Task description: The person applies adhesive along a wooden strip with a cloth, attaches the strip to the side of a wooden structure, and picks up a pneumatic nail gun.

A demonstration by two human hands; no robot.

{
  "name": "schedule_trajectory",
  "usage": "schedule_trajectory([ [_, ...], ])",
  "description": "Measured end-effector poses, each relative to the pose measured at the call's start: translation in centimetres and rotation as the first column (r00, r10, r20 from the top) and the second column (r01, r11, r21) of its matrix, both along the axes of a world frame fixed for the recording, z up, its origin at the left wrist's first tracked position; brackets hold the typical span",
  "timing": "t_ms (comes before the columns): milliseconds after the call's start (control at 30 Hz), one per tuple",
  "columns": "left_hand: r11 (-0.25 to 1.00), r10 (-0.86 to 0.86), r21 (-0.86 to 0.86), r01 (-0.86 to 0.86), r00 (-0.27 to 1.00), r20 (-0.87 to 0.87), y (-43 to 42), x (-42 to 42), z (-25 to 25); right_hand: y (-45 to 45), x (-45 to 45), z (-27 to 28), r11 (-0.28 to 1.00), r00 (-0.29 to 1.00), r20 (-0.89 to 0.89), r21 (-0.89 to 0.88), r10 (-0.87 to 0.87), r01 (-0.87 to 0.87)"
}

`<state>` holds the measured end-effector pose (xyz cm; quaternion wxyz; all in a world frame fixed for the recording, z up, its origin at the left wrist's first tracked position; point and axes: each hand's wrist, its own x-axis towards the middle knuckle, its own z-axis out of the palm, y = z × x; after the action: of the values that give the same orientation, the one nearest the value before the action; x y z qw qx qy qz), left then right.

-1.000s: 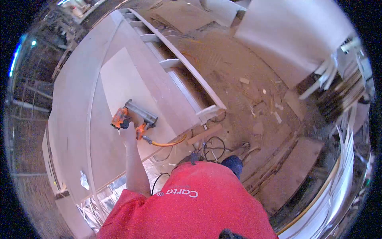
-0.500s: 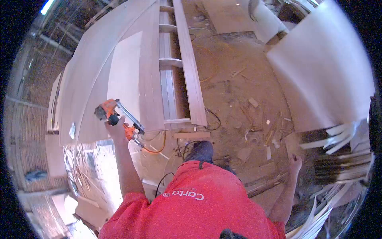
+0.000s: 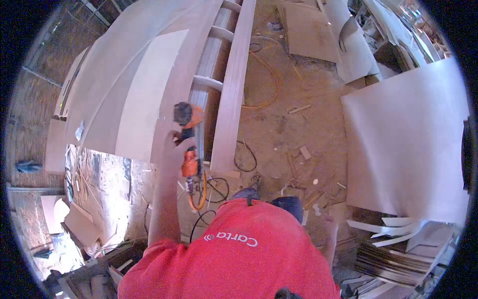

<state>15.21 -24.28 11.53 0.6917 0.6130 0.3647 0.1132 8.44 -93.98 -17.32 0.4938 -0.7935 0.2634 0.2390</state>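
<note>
An orange and black nail gun (image 3: 189, 163) is in my left hand (image 3: 183, 141), whose fingers wrap round its black middle part. An orange air hose (image 3: 201, 199) curves from the fitting at its lower end. The tool is over the edge of a long wooden frame (image 3: 230, 107) with curved cross ribs. My right hand (image 3: 329, 223) hangs low on the right, above the littered floor and apart from the frame. It is small and blurred, so its fingers do not show clearly.
Large thin sheets (image 3: 398, 144) lean on the right, above a stack of wood strips (image 3: 393, 261). A pale panel (image 3: 152, 89) lies left of the frame. Wood scraps (image 3: 304, 152) and a looping black hose (image 3: 246, 157) lie on the floor.
My left hand has carried the nail gun right, from over the panel to the frame's edge, turning it more upright. My right hand is lower and closer to my body. The view has shifted.
</note>
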Motion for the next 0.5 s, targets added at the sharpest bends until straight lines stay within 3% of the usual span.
schedule_trajectory([
  [67,0.997,-0.067,0.049,0.066,0.998,0.002,-2.0,3.1,-1.8,0.3,-1.4,-1.4,0.887,0.981,0.021,-0.432,0.193,-0.165],
  [100,0.981,-0.146,0.119,0.15,0.988,-0.046,-3.1,4.6,-2.1,-0.8,-0.3,-1.5,0.884,0.978,0.032,-0.435,0.205,-0.171],
  [133,0.983,-0.136,0.119,0.139,0.99,-0.035,-4.5,6.1,-2.7,-1.6,1.2,-1.1,0.981,0.997,0.058,-0.19,0.044,-0.032],
  [167,0.981,-0.148,0.121,0.148,0.989,-0.009,-6.2,7.6,-3.7,-2.5,3.0,-1.2,0.991,0.992,0.039,0.07,-0.117,0.114],
  [200,0.98,-0.159,0.126,0.155,0.987,0.019,-7.7,9.3,-4.8,-2.9,6.3,-0.2,0.992,0.993,0.052,0.071,-0.105,0.101],
  [267,0.966,-0.161,0.204,0.162,0.987,-0.02,-10.7,12.2,-6.6,-0.1,14.4,7.7,0.927,0.937,0.175,-0.281,0.302,-0.247],
  [333,0.996,-0.049,0.078,0.038,0.987,0.153,-15.4,15.6,-6.6,-4.1,22.2,3.9,0.889,0.854,0.353,-0.393,0.382,-0.235],
  [367,0.974,-0.067,0.218,0.059,0.997,0.027,-16.5,17.0,-7.1,-3.7,26.9,5.7,0.813,0.818,0.286,-0.48,0.5,-0.329],
  [400,0.973,-0.072,0.223,0.064,0.997,0.026,-17.7,18.5,-7.8,-3.9,31.2,8.0,0.718,0.776,0.191,-0.555,0.602,-0.42],
  [467,0.992,-0.009,0.129,0.012,1.0,-0.022,-21.9,21.4,-6.1,-1.5,37.7,14.4,0.776,0.677,0.407,-0.47,0.614,-0.421],
  [500,0.996,0.046,0.071,-0.046,0.999,-0.001,-23.9,22.9,-5.3,-0.5,41.0,16.8,0.753,0.628,0.428,-0.476,0.65,-0.455],
])
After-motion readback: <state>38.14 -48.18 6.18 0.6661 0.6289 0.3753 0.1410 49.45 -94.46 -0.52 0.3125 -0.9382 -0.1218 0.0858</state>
